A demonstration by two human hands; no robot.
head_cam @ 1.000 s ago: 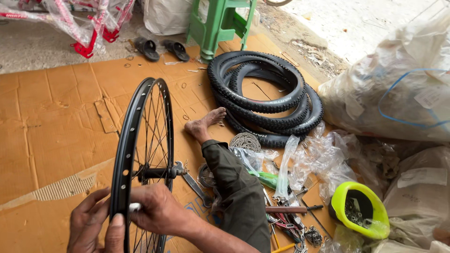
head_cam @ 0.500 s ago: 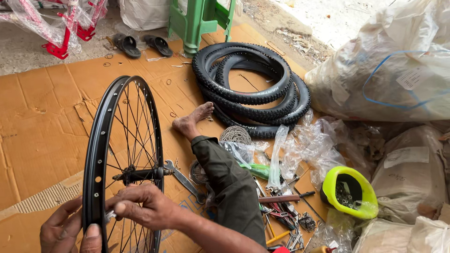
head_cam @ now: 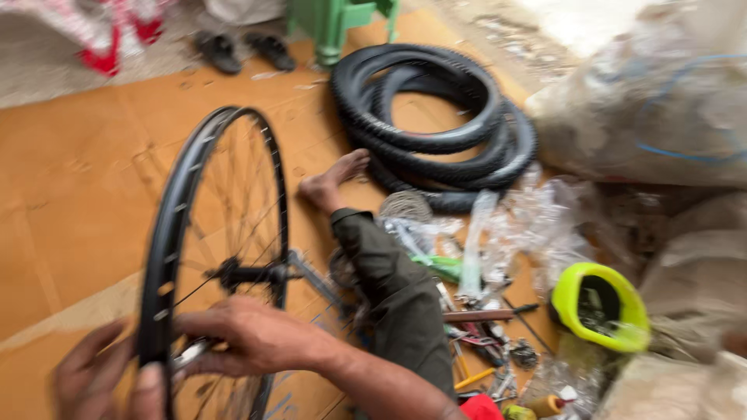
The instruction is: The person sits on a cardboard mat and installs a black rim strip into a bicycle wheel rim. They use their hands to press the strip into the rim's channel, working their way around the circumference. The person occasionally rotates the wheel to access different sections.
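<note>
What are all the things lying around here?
wheel rim: one, black, spoked, upright at left on the cardboard
tyres: a stack, black, top centre
stool: one, green, top edge
sandals: two, dark, top left
yellow-green tub: one, at right
plastic bags: several, clear, centre right
small tools: a blurred heap, beside the leg
sacks: pale, at right
leg: one, dark trouser, bare foot
left hand: on the rim's outer edge
right hand: among the spokes, grip on a small silvery part

Informal bicycle repair workshop at floor level: flattened cardboard (head_cam: 70, 202) covers the ground, stacked black tyres (head_cam: 436, 117) lie beside a spoked wheel rim (head_cam: 218, 233), with scattered hand tools (head_cam: 482, 327) and plastic bags (head_cam: 537, 225).
</note>
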